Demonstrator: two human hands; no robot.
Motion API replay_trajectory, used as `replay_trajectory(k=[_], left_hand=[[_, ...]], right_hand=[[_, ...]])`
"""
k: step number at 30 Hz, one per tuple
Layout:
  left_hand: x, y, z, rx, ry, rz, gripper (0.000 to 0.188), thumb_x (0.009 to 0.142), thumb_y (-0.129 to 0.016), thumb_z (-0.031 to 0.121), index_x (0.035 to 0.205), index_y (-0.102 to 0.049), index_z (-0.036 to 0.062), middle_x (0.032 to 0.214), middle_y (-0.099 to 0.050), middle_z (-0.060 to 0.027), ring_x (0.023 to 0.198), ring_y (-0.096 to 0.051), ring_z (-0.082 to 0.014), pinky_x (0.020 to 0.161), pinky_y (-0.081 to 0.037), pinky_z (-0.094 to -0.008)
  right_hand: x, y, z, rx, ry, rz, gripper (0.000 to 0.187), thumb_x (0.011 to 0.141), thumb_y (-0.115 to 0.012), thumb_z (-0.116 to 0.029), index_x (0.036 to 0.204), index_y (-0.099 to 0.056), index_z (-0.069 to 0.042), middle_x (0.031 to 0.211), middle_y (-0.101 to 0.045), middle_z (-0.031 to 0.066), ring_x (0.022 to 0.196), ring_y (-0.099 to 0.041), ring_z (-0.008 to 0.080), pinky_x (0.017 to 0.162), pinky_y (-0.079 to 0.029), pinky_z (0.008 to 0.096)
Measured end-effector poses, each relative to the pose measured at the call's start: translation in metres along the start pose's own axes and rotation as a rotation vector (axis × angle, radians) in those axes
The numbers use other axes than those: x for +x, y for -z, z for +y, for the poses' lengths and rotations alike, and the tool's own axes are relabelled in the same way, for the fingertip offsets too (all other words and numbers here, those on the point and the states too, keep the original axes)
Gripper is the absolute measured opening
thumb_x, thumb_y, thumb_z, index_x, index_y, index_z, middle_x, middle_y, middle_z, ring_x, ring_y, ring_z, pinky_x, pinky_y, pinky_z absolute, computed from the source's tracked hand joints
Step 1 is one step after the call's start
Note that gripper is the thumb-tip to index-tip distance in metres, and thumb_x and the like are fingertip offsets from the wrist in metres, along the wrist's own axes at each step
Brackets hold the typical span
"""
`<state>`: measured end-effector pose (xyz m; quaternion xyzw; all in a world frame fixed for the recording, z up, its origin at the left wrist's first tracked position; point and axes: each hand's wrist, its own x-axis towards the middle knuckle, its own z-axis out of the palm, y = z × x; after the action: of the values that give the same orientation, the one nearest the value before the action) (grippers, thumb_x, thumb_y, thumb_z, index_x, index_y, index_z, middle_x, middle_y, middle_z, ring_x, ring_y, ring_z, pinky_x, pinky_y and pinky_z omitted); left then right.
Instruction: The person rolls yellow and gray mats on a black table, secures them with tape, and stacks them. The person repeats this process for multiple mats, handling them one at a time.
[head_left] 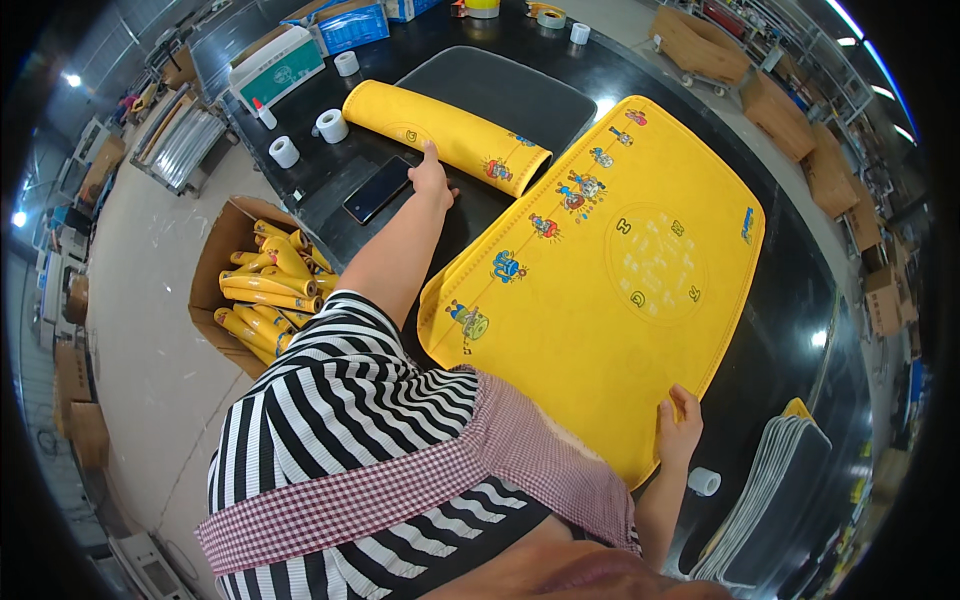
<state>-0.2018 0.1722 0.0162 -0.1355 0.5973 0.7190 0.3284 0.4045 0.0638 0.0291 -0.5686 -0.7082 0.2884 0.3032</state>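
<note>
A yellow mat with cartoon figures is partly rolled into a tube (440,135), and its dark underside (500,90) lies flat behind the roll. My left hand (432,182) reaches to the near side of this roll, fingertips at its lower edge, thumb apart from the fingers. Right of it, a stack of flat yellow mats (590,340) covers the middle of the table, printed figures along one side and a round pattern on the right. My right hand (680,428) rests at the stack's near right edge, its fingers slightly bent and apart.
A black phone (378,190) lies left of my left hand. White tape rolls (331,125) and a small glue bottle (264,113) stand at the table's left. A cardboard box (215,270) beside the table holds several rolled yellow mats. More stacked mats (770,490) lie at lower right.
</note>
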Motion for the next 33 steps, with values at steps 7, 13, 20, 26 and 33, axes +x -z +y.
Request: replay_trajectory(k=[7,13,20,26,33], left_hand=[[-0.033,-0.063,-0.002,0.458,-0.071,0.152,0.127,0.086,-0.085,0.036,0.167,0.011,0.0158,0.162,-0.033,-0.0238,0.145,-0.042,-0.0394,0.107,-0.049,-0.0502],[0.067,-0.075,0.027,-0.050,-0.577,-0.238,0.062,0.091,-0.063,-0.009,0.147,-0.039,0.0031,0.133,-0.061,-0.0184,0.116,-0.065,-0.0344,0.095,-0.057,-0.0436],[-0.109,-0.098,0.155,0.069,-0.801,-0.931,0.048,0.091,-0.066,-0.006,0.136,-0.054,0.0061,0.122,-0.068,-0.0105,0.110,-0.069,-0.0264,0.095,-0.058,-0.0396],[-0.167,-0.084,0.239,0.614,-1.139,-1.126,0.052,0.096,-0.066,0.003,0.147,-0.055,0.0069,0.132,-0.068,-0.0085,0.116,-0.068,-0.0197,0.100,-0.056,-0.0341],[-0.364,-0.178,0.216,1.328,-1.459,-1.383,0.056,0.089,-0.067,0.001,0.143,-0.056,0.0046,0.125,-0.070,-0.0118,0.116,-0.065,-0.0192,0.101,-0.052,-0.0354]], right_hand=[[0.037,-0.039,-0.036,-0.001,0.127,-0.091,0.029,0.089,-0.074,-0.007,0.117,-0.068,0.001,0.110,-0.069,0.0154,0.105,-0.068,0.0297,0.096,-0.054,0.0368],[0.133,-0.117,-0.126,0.457,0.064,-0.509,0.040,0.097,-0.072,-0.014,0.133,-0.065,0.003,0.127,-0.071,0.0116,0.113,-0.068,0.0189,0.098,-0.054,0.0312],[0.214,-0.152,-0.221,0.807,0.393,-0.285,0.061,0.103,-0.064,-0.049,0.134,-0.064,0.003,0.124,-0.071,0.0121,0.112,-0.067,0.0205,0.096,-0.053,0.0349],[0.209,-0.131,-0.287,1.442,-0.261,-0.984,0.075,0.095,-0.059,-0.073,0.124,-0.064,-0.003,0.116,-0.071,0.0131,0.103,-0.070,0.0257,0.090,-0.055,0.0385],[0.208,-0.072,-0.272,1.887,0.198,-0.786,0.049,0.104,-0.056,-0.054,0.127,-0.064,-0.011,0.123,-0.072,0.0089,0.110,-0.067,0.0279,0.102,-0.051,0.0449]])
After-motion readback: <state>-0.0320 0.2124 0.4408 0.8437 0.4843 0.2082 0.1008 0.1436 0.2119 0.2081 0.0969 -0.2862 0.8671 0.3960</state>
